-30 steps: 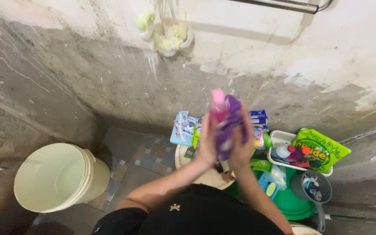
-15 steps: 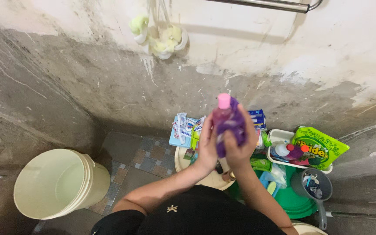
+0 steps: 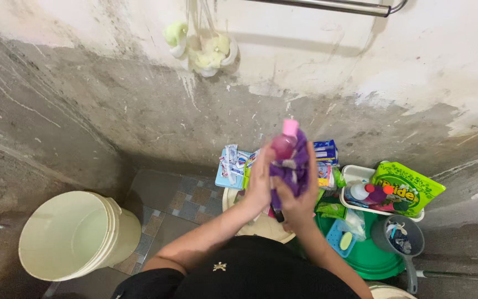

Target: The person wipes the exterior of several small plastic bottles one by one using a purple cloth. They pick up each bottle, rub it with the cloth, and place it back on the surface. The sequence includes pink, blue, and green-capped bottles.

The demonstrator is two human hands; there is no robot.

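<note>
gripping purple bottle — between fingers

One cream bucket stands on the tiled floor's left side. Two hands, left hand and right hand, share one pink-capped bottle and one purple cloth. One green basin, one grey dipper, one green detergent bag, one white tray.
</note>
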